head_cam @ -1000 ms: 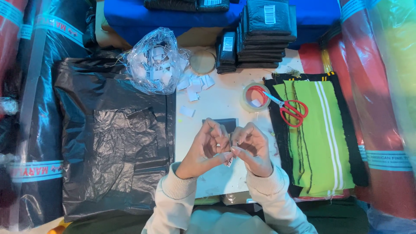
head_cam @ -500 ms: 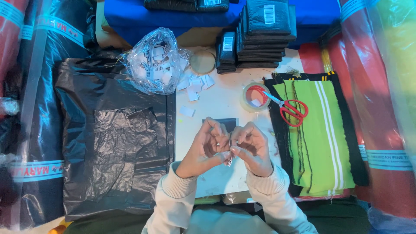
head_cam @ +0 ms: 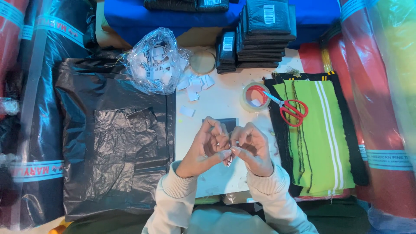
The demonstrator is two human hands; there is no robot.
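My left hand [head_cam: 203, 149] and my right hand [head_cam: 251, 147] meet over the white table [head_cam: 225, 99], fingertips pinched together on a small white label [head_cam: 228, 158] that hangs between them. A small dark square patch [head_cam: 221, 123] lies on the table just beyond my fingers. Loose white labels [head_cam: 195, 84] are scattered farther back, next to a clear plastic bag [head_cam: 154, 60] full of the same labels.
Red-handled scissors [head_cam: 291, 110] lie on a tape roll [head_cam: 253, 96] and green-and-black striped fabric pieces [head_cam: 318, 134] at right. A black plastic bag [head_cam: 115, 138] covers the left. Stacked dark packets [head_cam: 264, 32] and blue cloth [head_cam: 173, 17] sit behind. Wrapped fabric rolls [head_cam: 381, 108] flank both sides.
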